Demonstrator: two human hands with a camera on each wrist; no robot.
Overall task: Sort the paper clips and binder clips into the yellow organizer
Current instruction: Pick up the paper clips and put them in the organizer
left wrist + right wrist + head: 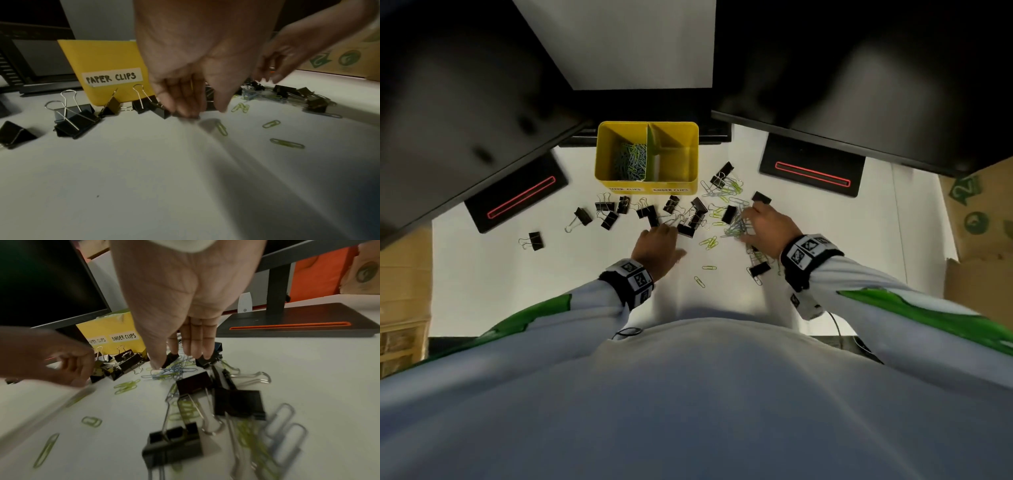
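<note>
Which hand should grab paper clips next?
Right. The right hand hangs fingers-down over the densest pile of paper clips, while the left hand is at the binder clips, with only a few loose paper clips nearby.

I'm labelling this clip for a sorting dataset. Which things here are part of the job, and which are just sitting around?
Part of the job: yellow organizer, paper clips, binder clips, left hand, right hand.

Just sitting around: monitor bases, cardboard box.

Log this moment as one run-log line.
left hand reaching binder clips | right hand over paper clips | organizer: paper clips only
</note>
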